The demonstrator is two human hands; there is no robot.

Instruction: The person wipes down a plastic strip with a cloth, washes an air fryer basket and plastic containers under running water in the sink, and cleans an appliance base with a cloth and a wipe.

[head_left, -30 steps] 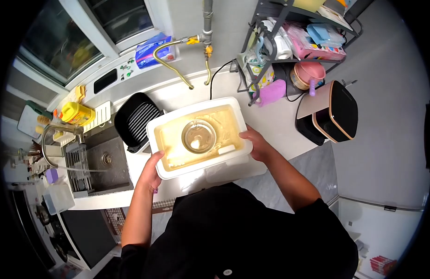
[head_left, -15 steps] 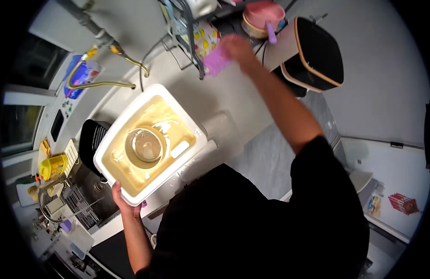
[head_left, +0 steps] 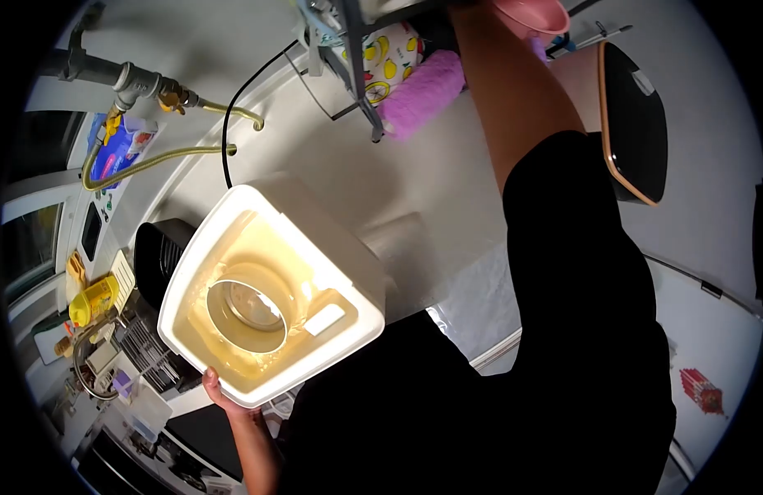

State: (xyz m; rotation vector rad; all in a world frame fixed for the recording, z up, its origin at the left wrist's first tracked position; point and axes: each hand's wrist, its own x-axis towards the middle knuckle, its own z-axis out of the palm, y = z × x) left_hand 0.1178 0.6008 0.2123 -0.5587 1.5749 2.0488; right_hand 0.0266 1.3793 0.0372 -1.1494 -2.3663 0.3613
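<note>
My left hand [head_left: 224, 398] grips the lower corner of a white, boxy housing [head_left: 270, 378], thumb over the rim. The housing is tilted, its hollow, glossy, cream-lit inside facing me. A round collar [head_left: 251, 318] stands inside, and a small white rectangular piece [head_left: 324, 319] shows near one wall. My right arm reaches up past the dark rack [head_left: 354, 62]; the hand itself is out of view. Beside that forearm a fuzzy pink-purple cloth [head_left: 424, 95] lies on the counter by the rack, next to a lemon-print cloth [head_left: 391, 62].
A pink bowl [head_left: 536, 16] is at the top, with a black-lidded bin [head_left: 637, 124] to the right. On the left are yellow hoses [head_left: 171, 157], a black basket [head_left: 157, 256], a yellow bottle [head_left: 92, 301] and a dish rack [head_left: 150, 351].
My right hand has let go of the pink-purple cloth by the rack and moved up out of view. The housing has tilted further and come closer to my view, still in my left hand.
</note>
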